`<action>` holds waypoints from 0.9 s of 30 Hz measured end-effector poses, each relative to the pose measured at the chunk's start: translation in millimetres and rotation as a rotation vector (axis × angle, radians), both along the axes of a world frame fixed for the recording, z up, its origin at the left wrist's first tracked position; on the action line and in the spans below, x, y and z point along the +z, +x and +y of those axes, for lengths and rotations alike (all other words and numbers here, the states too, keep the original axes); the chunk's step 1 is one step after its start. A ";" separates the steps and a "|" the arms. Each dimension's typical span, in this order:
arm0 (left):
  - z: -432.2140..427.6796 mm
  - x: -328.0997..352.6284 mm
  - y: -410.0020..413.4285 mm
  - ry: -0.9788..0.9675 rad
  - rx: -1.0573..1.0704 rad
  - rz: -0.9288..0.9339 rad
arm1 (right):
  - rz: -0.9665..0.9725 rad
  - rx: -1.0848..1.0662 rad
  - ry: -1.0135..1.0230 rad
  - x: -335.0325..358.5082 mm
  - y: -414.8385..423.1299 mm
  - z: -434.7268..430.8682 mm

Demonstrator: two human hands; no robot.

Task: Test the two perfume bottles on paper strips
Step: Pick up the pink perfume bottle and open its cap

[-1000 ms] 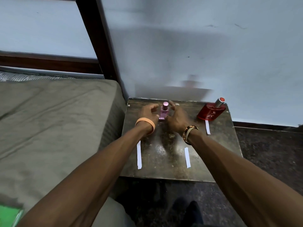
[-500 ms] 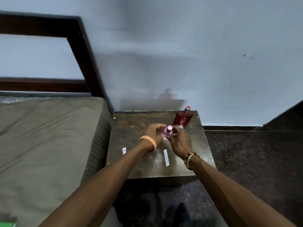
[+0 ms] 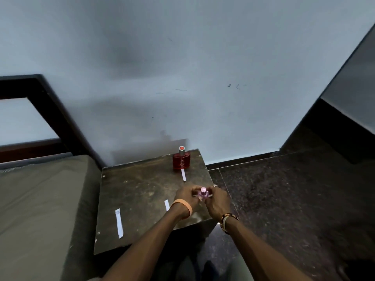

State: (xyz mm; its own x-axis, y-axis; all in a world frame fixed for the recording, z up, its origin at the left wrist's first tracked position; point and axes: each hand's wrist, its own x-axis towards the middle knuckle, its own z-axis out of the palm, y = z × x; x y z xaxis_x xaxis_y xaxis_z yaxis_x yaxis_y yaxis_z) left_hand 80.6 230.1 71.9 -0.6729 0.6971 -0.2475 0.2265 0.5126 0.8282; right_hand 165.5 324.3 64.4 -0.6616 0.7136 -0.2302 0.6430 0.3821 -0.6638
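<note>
A small pink perfume bottle (image 3: 203,192) with a pink round cap is held above the right part of the dark table (image 3: 142,191). My left hand (image 3: 185,196), orange band at the wrist, grips it from the left. My right hand (image 3: 217,200) grips it from the right. A red perfume bottle (image 3: 181,161) with a silver, red-topped cap stands at the table's far right corner. One white paper strip (image 3: 183,175) lies just in front of it. A second paper strip (image 3: 166,205) shows partly beside my left wrist. A third paper strip (image 3: 119,223) lies near the table's left front.
A bed with an olive-grey mattress (image 3: 40,199) and a dark wooden frame (image 3: 54,114) adjoins the table on the left. A pale wall (image 3: 182,67) rises behind. Dark speckled floor (image 3: 294,199) lies to the right, with a dark panel (image 3: 349,94) at the far right.
Both hands have closed on the pink bottle and brought it from the table's back towards me. The camera view has tilted up and swung to the right.
</note>
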 end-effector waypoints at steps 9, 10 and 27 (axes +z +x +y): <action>18.9 -19.7 9.4 -0.088 0.046 0.054 | 0.021 -0.066 -0.070 -25.3 3.8 2.7; 19.5 -20.8 9.1 -0.093 0.041 0.076 | 0.036 -0.064 -0.072 -26.0 3.6 2.9; 20.2 -24.0 7.6 -0.054 0.037 0.331 | 0.006 0.025 0.055 -26.4 5.4 8.8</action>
